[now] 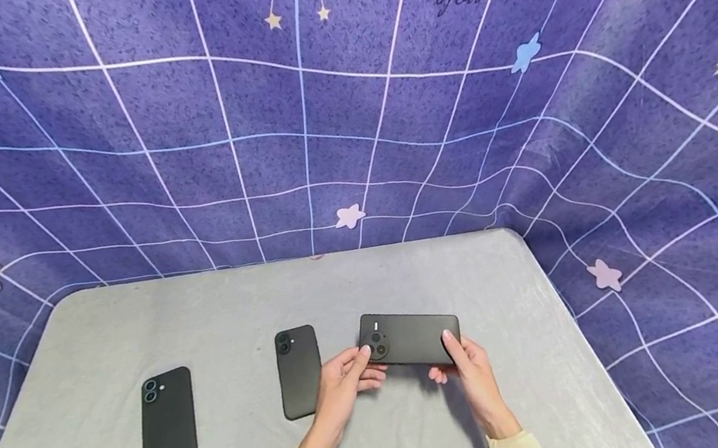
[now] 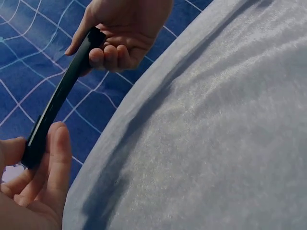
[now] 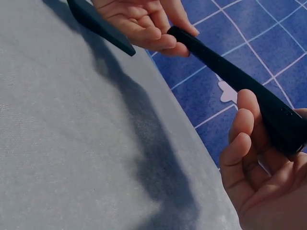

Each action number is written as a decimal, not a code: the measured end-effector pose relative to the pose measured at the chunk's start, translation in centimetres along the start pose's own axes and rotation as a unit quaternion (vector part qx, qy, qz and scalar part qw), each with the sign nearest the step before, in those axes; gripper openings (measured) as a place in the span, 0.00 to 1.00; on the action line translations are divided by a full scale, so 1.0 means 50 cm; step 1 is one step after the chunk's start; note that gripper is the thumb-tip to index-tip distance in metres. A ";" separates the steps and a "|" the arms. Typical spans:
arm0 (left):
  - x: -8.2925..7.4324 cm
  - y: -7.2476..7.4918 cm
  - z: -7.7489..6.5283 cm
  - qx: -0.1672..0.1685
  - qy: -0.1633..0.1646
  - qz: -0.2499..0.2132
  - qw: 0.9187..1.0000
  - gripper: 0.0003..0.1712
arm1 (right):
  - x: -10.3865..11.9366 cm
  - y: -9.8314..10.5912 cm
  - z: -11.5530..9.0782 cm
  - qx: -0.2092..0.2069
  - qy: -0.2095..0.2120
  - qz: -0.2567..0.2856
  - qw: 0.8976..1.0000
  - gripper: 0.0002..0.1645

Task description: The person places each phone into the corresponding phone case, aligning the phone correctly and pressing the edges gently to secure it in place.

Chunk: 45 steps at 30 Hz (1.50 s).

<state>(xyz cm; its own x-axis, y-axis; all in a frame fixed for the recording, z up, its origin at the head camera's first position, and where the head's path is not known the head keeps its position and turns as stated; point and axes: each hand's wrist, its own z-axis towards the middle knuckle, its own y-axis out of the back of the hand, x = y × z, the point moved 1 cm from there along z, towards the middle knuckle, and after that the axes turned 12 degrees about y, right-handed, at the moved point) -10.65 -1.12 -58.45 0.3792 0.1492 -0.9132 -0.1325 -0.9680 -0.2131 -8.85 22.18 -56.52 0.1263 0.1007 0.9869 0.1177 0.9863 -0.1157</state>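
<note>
Both hands hold a dark smartphone [image 1: 415, 336] sideways above the table, its back with a round camera bump facing up. My left hand [image 1: 344, 383] pinches the camera end, thumb on top and fingers beneath. At the opposite end, my right hand [image 1: 468, 371] grips it the same way. The left wrist view shows the phone [image 2: 62, 96] edge-on, between the left hand [image 2: 41, 177] and the right hand [image 2: 124, 28]. From the right wrist, the phone [image 3: 235, 79] also appears edge-on, raised off the cloth.
A second black phone [image 1: 300, 374] lies back up just left of my left hand. Farther left lies a third black phone [image 1: 167, 423], also back up. Grey cloth covers the table [image 1: 219, 317]. A purple gridded curtain [image 1: 271, 159] hangs behind and at the sides.
</note>
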 end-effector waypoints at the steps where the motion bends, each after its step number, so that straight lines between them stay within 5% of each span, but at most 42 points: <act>1: -0.002 0.000 0.000 -0.001 -0.003 -0.003 1.000 0.22 | 0.000 0.000 0.000 0.000 0.000 0.001 1.000 0.24; 22: -0.016 0.003 -0.003 -0.050 -0.073 -0.029 0.996 0.16 | 0.002 -0.009 -0.001 0.026 -0.051 0.010 0.998 0.18; 33: -0.021 -0.004 -0.006 -0.068 -0.084 -0.028 0.994 0.17 | -0.007 -0.022 0.003 -0.066 0.003 -0.023 0.998 0.17; 45: -0.016 -0.005 0.000 -0.066 -0.075 -0.026 0.995 0.18 | 0.002 -0.024 0.003 -0.043 0.043 -0.006 0.998 0.18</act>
<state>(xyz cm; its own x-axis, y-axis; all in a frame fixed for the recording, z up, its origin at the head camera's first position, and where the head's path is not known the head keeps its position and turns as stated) -10.92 -0.99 -57.69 0.2401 0.2194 -0.9456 0.0095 -0.9746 -0.2237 -9.10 21.05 -56.25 0.2078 0.0736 0.9754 0.2030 0.9722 -0.1166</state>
